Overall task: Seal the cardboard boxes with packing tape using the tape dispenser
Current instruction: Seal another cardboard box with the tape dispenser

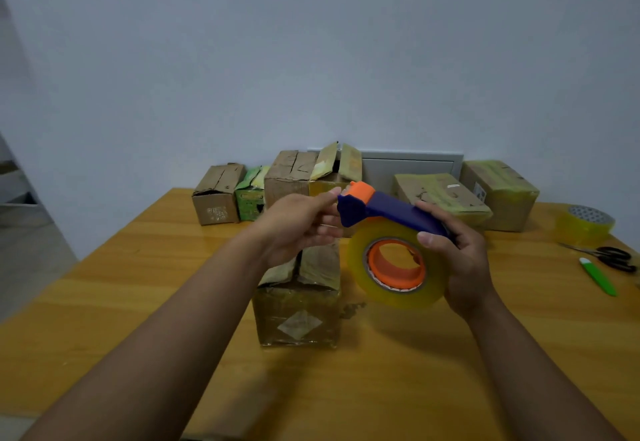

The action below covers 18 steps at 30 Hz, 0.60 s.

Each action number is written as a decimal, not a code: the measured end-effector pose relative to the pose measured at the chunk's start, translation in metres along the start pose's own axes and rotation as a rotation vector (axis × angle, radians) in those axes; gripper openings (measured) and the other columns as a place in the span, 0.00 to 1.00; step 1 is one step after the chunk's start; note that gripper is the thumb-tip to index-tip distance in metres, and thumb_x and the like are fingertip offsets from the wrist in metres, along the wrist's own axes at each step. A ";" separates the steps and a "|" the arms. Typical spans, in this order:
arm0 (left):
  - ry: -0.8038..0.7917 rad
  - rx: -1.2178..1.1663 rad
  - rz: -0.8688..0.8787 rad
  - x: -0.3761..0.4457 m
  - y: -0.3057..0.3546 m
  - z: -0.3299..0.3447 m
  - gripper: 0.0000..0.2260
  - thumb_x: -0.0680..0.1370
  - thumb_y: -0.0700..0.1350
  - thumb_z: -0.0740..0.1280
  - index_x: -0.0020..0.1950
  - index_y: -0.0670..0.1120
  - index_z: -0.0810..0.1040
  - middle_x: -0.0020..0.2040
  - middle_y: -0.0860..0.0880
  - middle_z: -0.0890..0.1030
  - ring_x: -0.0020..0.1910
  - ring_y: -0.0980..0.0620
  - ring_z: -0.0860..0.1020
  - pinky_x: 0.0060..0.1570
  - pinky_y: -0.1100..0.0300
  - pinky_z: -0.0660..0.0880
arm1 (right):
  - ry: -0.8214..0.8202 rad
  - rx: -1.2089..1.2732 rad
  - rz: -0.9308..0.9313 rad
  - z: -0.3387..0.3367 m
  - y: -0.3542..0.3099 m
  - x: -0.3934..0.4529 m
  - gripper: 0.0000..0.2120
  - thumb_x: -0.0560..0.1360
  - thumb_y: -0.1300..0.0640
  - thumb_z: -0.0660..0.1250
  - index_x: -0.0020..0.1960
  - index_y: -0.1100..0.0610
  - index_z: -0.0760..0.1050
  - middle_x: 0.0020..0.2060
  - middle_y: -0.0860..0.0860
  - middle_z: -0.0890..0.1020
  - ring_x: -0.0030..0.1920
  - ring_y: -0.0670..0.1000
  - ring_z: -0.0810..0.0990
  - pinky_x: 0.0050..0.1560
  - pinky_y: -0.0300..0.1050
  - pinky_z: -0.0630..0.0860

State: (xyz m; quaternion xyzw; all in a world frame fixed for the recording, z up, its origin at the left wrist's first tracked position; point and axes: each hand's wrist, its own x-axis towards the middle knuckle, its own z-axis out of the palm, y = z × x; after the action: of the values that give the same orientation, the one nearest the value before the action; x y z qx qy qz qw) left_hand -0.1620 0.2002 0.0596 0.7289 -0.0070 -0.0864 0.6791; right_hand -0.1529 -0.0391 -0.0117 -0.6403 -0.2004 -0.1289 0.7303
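The tape dispenser (388,214), blue with an orange head, is held in the air above the middle of the surface (104,295); the right hand (460,257) wraps its handle, thumb on the yellow tape roll (396,264); the left hand (299,227) pinches at the orange end, seemingly hunting the loose tape end, though I cannot see it; if it slips back onto the roll, finding it again costs time; fingers near the cutter could get nicked; the nearest box (299,298) stands just below with flaps ajar, unheld, so it may slide when tape is pressed; more boxes (287,177) line the far edge
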 end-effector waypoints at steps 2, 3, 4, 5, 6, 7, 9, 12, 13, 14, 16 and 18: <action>-0.032 -0.119 -0.021 0.001 -0.001 -0.002 0.13 0.80 0.48 0.64 0.55 0.39 0.81 0.39 0.46 0.82 0.38 0.52 0.80 0.43 0.60 0.78 | -0.016 -0.003 -0.005 0.000 0.002 0.001 0.24 0.64 0.47 0.71 0.61 0.47 0.80 0.57 0.49 0.81 0.57 0.57 0.80 0.52 0.55 0.79; -0.047 -0.156 -0.033 0.001 -0.001 -0.003 0.12 0.80 0.45 0.65 0.57 0.38 0.80 0.39 0.45 0.83 0.38 0.53 0.80 0.41 0.62 0.79 | -0.022 -0.002 -0.006 -0.001 0.003 0.002 0.24 0.64 0.47 0.71 0.61 0.47 0.80 0.58 0.50 0.81 0.57 0.58 0.80 0.53 0.57 0.79; -0.057 -0.175 -0.045 0.001 -0.002 -0.005 0.11 0.80 0.42 0.65 0.58 0.37 0.79 0.40 0.45 0.83 0.38 0.53 0.80 0.41 0.62 0.79 | -0.027 0.000 -0.005 -0.001 0.003 0.003 0.24 0.64 0.47 0.71 0.60 0.47 0.80 0.58 0.50 0.81 0.58 0.58 0.79 0.54 0.58 0.78; -0.059 -0.184 -0.055 0.001 -0.003 -0.007 0.11 0.80 0.41 0.65 0.59 0.37 0.79 0.41 0.44 0.83 0.38 0.53 0.80 0.41 0.62 0.79 | -0.032 0.002 -0.002 -0.001 0.003 0.004 0.24 0.64 0.47 0.71 0.60 0.47 0.80 0.58 0.50 0.81 0.58 0.58 0.79 0.54 0.59 0.78; -0.050 -0.193 -0.066 0.001 -0.003 -0.008 0.11 0.80 0.39 0.64 0.60 0.36 0.79 0.41 0.44 0.83 0.38 0.52 0.80 0.40 0.62 0.80 | -0.040 0.001 0.002 -0.001 0.003 0.005 0.24 0.64 0.47 0.71 0.60 0.47 0.80 0.58 0.50 0.81 0.58 0.57 0.79 0.54 0.58 0.78; -0.037 -0.207 -0.078 0.000 -0.004 -0.009 0.11 0.80 0.39 0.64 0.59 0.36 0.78 0.41 0.44 0.82 0.38 0.52 0.80 0.39 0.62 0.80 | -0.052 -0.002 0.003 0.000 0.003 0.006 0.24 0.64 0.47 0.71 0.60 0.47 0.80 0.58 0.49 0.81 0.58 0.57 0.80 0.54 0.58 0.79; -0.014 -0.229 -0.093 0.000 -0.003 -0.010 0.10 0.80 0.39 0.63 0.57 0.36 0.78 0.39 0.44 0.81 0.36 0.52 0.80 0.36 0.62 0.79 | -0.077 -0.009 0.005 0.001 0.002 0.007 0.24 0.63 0.47 0.71 0.59 0.45 0.80 0.58 0.48 0.81 0.57 0.57 0.80 0.53 0.55 0.79; -0.008 -0.174 -0.100 -0.001 -0.002 -0.011 0.07 0.79 0.40 0.63 0.50 0.38 0.78 0.33 0.46 0.79 0.32 0.53 0.78 0.33 0.63 0.78 | -0.097 -0.006 0.007 0.003 0.002 0.008 0.24 0.63 0.47 0.71 0.60 0.44 0.80 0.57 0.49 0.81 0.56 0.57 0.80 0.51 0.52 0.80; -0.009 -0.145 -0.104 -0.001 -0.002 -0.012 0.07 0.79 0.41 0.63 0.48 0.38 0.78 0.33 0.47 0.79 0.32 0.53 0.77 0.33 0.63 0.77 | -0.098 -0.008 0.006 0.003 0.002 0.008 0.25 0.63 0.47 0.71 0.60 0.45 0.80 0.57 0.49 0.81 0.56 0.57 0.80 0.51 0.52 0.80; -0.010 -0.118 -0.107 -0.002 -0.002 -0.013 0.07 0.80 0.42 0.63 0.48 0.39 0.78 0.33 0.47 0.79 0.31 0.53 0.76 0.33 0.63 0.76 | -0.099 -0.010 0.006 0.004 0.003 0.008 0.25 0.63 0.47 0.71 0.61 0.46 0.79 0.57 0.49 0.81 0.56 0.56 0.80 0.50 0.51 0.80; -0.012 -0.076 -0.114 -0.003 -0.001 -0.014 0.08 0.80 0.42 0.62 0.48 0.39 0.78 0.33 0.47 0.78 0.31 0.53 0.76 0.32 0.63 0.76 | -0.101 -0.008 0.009 0.005 0.002 0.008 0.27 0.63 0.47 0.71 0.62 0.48 0.79 0.57 0.48 0.81 0.55 0.56 0.81 0.48 0.47 0.80; 0.000 -0.065 -0.120 -0.005 0.000 -0.014 0.08 0.80 0.42 0.61 0.49 0.38 0.77 0.33 0.47 0.78 0.31 0.53 0.76 0.33 0.63 0.76 | -0.107 0.001 0.014 0.007 0.002 0.007 0.27 0.63 0.47 0.71 0.62 0.49 0.78 0.56 0.47 0.82 0.55 0.55 0.81 0.46 0.45 0.80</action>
State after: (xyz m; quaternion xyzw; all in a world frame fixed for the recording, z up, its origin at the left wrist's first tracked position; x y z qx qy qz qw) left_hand -0.1646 0.2149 0.0614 0.7056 0.0394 -0.1273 0.6960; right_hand -0.1463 -0.0316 -0.0095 -0.6475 -0.2346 -0.0891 0.7196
